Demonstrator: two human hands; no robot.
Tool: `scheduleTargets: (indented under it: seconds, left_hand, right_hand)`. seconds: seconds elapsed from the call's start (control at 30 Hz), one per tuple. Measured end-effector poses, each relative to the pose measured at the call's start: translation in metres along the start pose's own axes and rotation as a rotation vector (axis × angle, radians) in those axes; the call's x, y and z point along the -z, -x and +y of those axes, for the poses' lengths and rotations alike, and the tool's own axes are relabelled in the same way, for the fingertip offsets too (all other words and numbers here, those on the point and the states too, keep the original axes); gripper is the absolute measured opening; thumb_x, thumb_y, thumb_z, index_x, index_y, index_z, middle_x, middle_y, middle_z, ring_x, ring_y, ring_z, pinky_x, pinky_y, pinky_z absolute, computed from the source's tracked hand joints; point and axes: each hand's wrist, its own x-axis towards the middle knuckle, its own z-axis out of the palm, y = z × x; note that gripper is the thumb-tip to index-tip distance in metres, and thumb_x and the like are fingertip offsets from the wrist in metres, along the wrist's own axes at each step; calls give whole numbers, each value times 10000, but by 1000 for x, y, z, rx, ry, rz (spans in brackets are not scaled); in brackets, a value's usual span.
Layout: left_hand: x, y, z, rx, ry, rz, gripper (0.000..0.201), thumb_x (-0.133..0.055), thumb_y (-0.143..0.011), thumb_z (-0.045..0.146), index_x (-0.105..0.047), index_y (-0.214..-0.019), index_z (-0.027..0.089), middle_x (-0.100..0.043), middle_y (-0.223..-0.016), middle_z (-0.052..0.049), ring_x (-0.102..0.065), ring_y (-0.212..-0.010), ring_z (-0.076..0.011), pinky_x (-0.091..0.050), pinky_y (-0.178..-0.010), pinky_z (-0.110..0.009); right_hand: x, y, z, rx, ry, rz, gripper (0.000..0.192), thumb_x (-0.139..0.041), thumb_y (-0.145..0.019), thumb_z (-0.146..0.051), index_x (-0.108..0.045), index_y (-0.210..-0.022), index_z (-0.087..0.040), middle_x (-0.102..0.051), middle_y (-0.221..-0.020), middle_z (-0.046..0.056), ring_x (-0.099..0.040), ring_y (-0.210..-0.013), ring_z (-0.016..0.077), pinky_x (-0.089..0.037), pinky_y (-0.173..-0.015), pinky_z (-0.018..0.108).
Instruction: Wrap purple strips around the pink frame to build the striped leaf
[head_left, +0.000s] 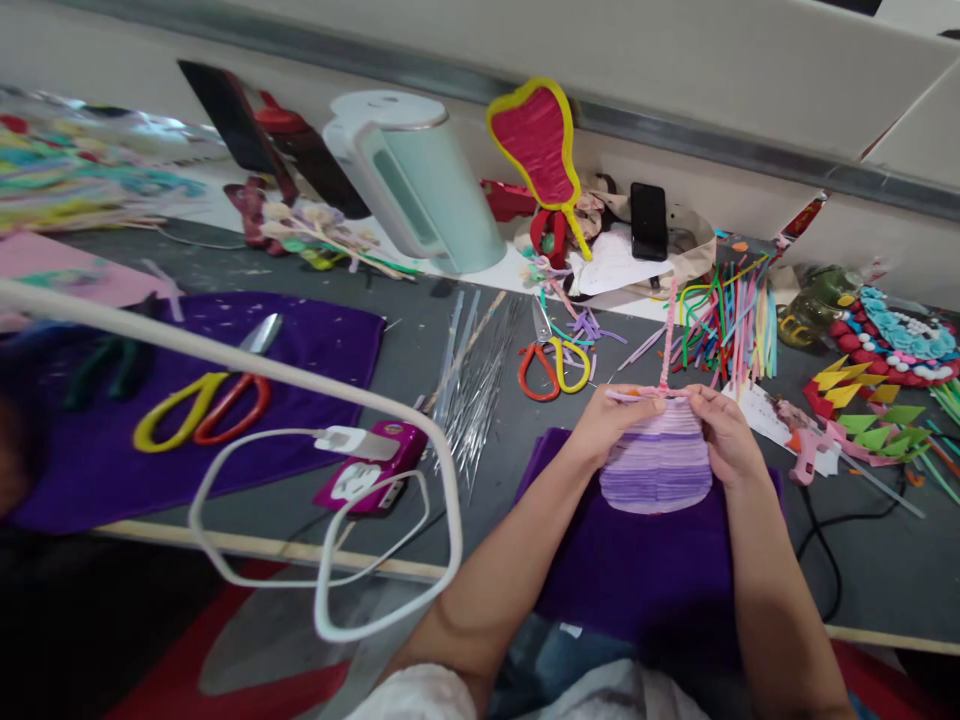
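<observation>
Both my hands hold a rounded panel of pipe cleaners (656,465) in pale lilac and purple stripes, above a dark purple cloth (630,570). A twisted pink stem (668,335) stands up from the middle of its far edge. My left hand (611,420) pinches the far left edge, where a pink-lilac pipe cleaner end sticks out beside the thumb. At the far right edge my right hand (721,430) has its thumb and fingers closed on the panel. Just beyond my left hand lie red-and-yellow-handled scissors (555,365). The fingertips partly hide the panel's upper edge.
A white cable (454,500) loops over the near left to a magenta power strip (375,465). Thin wires (480,400) lie beside it. Behind stand a kettle (427,180) and a red-yellow pipe-cleaner fan (536,140). Loose pipe cleaners (739,320) and a pink glue gun (810,450) lie right.
</observation>
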Motion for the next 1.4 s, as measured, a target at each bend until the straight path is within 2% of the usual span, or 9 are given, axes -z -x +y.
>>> scheduleTargets:
  seconds: [0.17,0.3,0.47,0.63,0.8,0.93,1.07,1.23,1.4]
  left_hand:
    - [-2,2,1,-56,-68,-8,302,-811,-612,334,-753,-795,101,-650,-623,-32,-501,-548,-106,-359,-552,-238]
    - [-3,2,2,-112,-114,-36,319,-797,-630,362,-755,-800,96,-659,-656,-47,-519,-591,-125,-368,-578,-246]
    - [-4,4,3,-128,-135,-5,250,-780,-653,337,-726,-716,101,-582,-575,0,-425,-533,-83,-286,-519,-223]
    - [-3,4,4,-111,-149,13,243,-775,-653,337,-734,-726,108,-571,-555,7,-416,-515,-83,-279,-510,-228]
    - [-3,5,4,-66,-127,21,266,-791,-632,335,-748,-764,108,-618,-583,-9,-471,-521,-96,-329,-522,-229]
    - [-4,7,8,-30,-58,-58,317,-791,-641,334,-763,-864,111,-710,-727,-66,-604,-657,-166,-452,-652,-274]
    - [-6,8,9,-18,-16,-98,345,-788,-653,312,-761,-934,113,-740,-833,-102,-652,-781,-213,-484,-772,-317]
    - [-4,7,6,-12,-38,-84,370,-791,-654,295,-753,-972,110,-744,-856,-107,-652,-762,-207,-484,-752,-309]
    - [-4,6,5,-21,-39,-71,357,-798,-643,298,-761,-945,111,-742,-846,-105,-647,-741,-205,-484,-730,-307]
  right_hand:
    - [-6,3,1,132,222,29,300,-723,-713,-440,-547,-772,-205,-491,-636,-54,-408,-544,93,-328,-527,220]
    - [-13,3,4,334,613,188,326,-701,-722,-441,-478,-702,-204,-419,-622,-67,-381,-568,99,-318,-543,230]
    - [-13,7,2,615,997,335,179,-589,-819,-377,-563,-797,-201,-579,-766,4,-542,-743,161,-421,-722,294]
    - [-5,12,-2,850,1239,394,137,-552,-867,-312,-642,-833,-214,-673,-816,63,-596,-844,210,-410,-847,356]
    - [-2,13,-6,679,1035,370,219,-522,-892,-375,-652,-810,-219,-670,-783,45,-594,-769,190,-426,-752,318]
    - [-4,10,-5,421,602,308,287,-592,-827,-476,-610,-721,-211,-588,-639,-12,-509,-609,144,-392,-593,266]
    - [-4,4,-2,172,196,200,351,-677,-734,-528,-566,-673,-201,-513,-555,-46,-426,-504,105,-345,-515,241]
    - [-1,2,-2,179,155,205,353,-724,-694,-510,-587,-660,-187,-514,-563,-45,-427,-515,93,-334,-517,228]
    - [-1,-1,3,89,119,182,372,-707,-695,-530,-543,-667,-197,-506,-553,-43,-423,-495,100,-341,-503,237]
